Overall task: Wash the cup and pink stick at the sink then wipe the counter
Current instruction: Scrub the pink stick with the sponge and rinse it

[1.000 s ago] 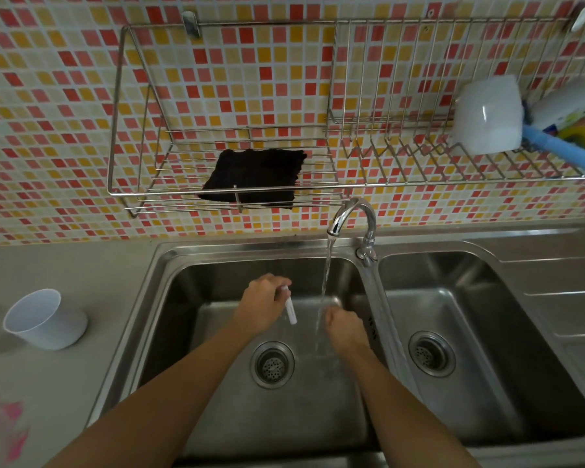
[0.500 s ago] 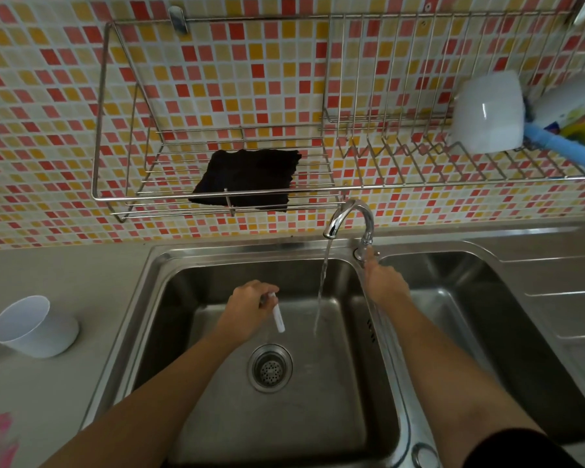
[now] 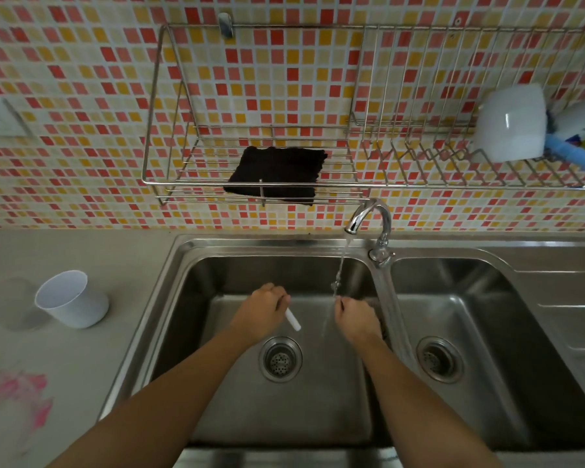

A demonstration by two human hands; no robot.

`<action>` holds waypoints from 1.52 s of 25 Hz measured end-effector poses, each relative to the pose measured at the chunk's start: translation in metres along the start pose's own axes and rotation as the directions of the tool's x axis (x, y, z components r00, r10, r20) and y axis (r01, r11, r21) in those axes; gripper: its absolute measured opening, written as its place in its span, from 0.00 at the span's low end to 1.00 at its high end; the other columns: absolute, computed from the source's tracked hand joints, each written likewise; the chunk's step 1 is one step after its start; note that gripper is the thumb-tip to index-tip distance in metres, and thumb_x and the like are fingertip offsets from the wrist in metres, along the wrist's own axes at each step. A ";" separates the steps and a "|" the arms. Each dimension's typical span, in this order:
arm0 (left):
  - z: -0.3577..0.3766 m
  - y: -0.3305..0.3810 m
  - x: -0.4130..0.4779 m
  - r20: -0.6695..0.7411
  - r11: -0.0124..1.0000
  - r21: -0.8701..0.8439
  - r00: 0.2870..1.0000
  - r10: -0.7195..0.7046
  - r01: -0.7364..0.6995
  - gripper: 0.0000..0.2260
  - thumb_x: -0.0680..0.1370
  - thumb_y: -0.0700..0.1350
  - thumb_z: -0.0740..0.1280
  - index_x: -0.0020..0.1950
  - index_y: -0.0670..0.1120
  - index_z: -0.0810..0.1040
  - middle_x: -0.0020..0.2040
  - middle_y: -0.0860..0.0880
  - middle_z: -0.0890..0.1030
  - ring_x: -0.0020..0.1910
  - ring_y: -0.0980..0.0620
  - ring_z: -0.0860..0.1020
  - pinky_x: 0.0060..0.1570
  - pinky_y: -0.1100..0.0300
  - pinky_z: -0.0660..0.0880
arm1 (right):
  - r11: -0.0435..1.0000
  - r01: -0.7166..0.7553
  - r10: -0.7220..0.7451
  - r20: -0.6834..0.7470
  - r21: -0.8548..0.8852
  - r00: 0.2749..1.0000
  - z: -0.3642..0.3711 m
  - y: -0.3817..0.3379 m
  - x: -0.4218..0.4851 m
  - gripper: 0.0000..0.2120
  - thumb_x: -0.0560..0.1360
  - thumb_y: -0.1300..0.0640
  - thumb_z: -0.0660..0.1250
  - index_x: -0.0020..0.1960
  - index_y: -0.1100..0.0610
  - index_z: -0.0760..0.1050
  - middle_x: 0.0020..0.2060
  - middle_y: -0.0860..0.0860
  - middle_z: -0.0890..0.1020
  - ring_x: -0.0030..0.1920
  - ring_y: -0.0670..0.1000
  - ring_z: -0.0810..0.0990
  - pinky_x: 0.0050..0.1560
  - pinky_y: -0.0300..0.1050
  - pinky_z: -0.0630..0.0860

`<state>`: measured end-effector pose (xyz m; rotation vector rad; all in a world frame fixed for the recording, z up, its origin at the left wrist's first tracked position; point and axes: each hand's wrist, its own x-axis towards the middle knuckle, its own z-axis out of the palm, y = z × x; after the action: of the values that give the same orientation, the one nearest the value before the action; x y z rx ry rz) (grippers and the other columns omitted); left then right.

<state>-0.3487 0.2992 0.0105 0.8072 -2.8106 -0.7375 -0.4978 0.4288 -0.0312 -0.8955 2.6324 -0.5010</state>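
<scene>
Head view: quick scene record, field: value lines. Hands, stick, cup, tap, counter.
left hand: closed on the stick, over the left basin
stick: looks pale, beside the stream, not under it
right hand: loosely closed, empty, at the stream
tap: running into the left basin
cup: white, tilted on the counter left of the sink
counter: pink smear at its near left
black cloth: on the wall rack

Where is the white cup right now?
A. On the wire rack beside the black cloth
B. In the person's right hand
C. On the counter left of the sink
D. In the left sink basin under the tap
C: the cup stands on the counter left of the sink, apart from both hands.
</scene>
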 end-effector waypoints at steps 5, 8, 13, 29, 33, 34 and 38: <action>-0.022 0.006 -0.029 -0.079 0.962 0.261 0.992 0.100 -0.077 0.14 0.81 0.48 0.54 0.52 0.43 0.76 0.49 0.46 0.75 0.41 0.43 0.80 0.39 0.52 0.75 | 0.994 -0.046 0.056 -0.092 0.103 0.994 -0.009 -0.034 -0.040 0.18 0.79 0.51 0.52 0.49 0.58 0.78 0.44 0.60 0.82 0.46 0.60 0.81 0.44 0.45 0.73; -0.038 0.006 -0.051 -0.107 0.854 0.465 0.943 0.315 -0.232 0.16 0.77 0.47 0.55 0.37 0.44 0.78 0.37 0.47 0.77 0.24 0.48 0.77 0.17 0.60 0.71 | 0.978 -0.064 0.096 -0.160 0.197 0.982 -0.015 -0.058 -0.060 0.17 0.77 0.51 0.53 0.50 0.58 0.78 0.46 0.60 0.82 0.47 0.61 0.80 0.46 0.48 0.75; -0.064 -0.010 -0.070 -0.229 0.888 0.421 0.925 0.302 -0.186 0.08 0.75 0.44 0.66 0.36 0.44 0.77 0.37 0.47 0.78 0.23 0.48 0.76 0.18 0.61 0.68 | 0.700 -0.134 0.184 0.004 0.702 0.983 -0.030 -0.105 -0.085 0.18 0.82 0.51 0.48 0.62 0.58 0.69 0.53 0.62 0.78 0.47 0.57 0.75 0.47 0.46 0.69; -0.161 -0.072 -0.109 -0.517 0.979 -0.194 0.855 -0.043 -0.068 0.06 0.78 0.44 0.64 0.53 0.45 0.78 0.48 0.51 0.77 0.40 0.58 0.76 0.39 0.72 0.68 | 0.493 0.330 -0.289 -0.207 0.805 0.935 -0.161 -0.255 -0.059 0.10 0.75 0.57 0.67 0.53 0.45 0.74 0.63 0.52 0.72 0.59 0.54 0.74 0.58 0.53 0.76; -0.173 -0.086 -0.125 -0.529 0.974 -0.228 0.842 -0.106 -0.020 0.05 0.77 0.43 0.65 0.51 0.45 0.78 0.44 0.52 0.77 0.36 0.59 0.75 0.35 0.74 0.66 | 0.666 0.209 -0.286 -0.014 0.716 0.958 -0.157 -0.305 0.009 0.19 0.75 0.64 0.65 0.66 0.54 0.71 0.68 0.56 0.68 0.64 0.57 0.70 0.64 0.54 0.72; -0.175 -0.090 -0.129 -0.522 0.975 -0.221 0.847 -0.101 -0.021 0.05 0.77 0.43 0.65 0.51 0.45 0.78 0.44 0.51 0.77 0.36 0.58 0.75 0.34 0.74 0.66 | 0.721 0.177 -0.285 0.053 0.670 0.957 -0.154 -0.312 0.017 0.21 0.76 0.65 0.64 0.67 0.56 0.69 0.69 0.57 0.68 0.65 0.57 0.70 0.65 0.54 0.71; -0.177 -0.109 -0.141 -0.477 0.982 -0.182 0.878 -0.041 -0.054 0.04 0.78 0.44 0.65 0.50 0.47 0.78 0.42 0.54 0.76 0.37 0.57 0.76 0.36 0.73 0.69 | 0.838 0.176 -0.306 0.180 0.516 0.935 -0.148 -0.319 0.028 0.22 0.77 0.65 0.63 0.70 0.58 0.66 0.69 0.55 0.68 0.65 0.53 0.70 0.61 0.41 0.68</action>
<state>-0.1340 0.2182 0.1139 0.8128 -2.2616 -0.6787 -0.4119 0.2073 0.2293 -1.0393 2.0174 -0.9973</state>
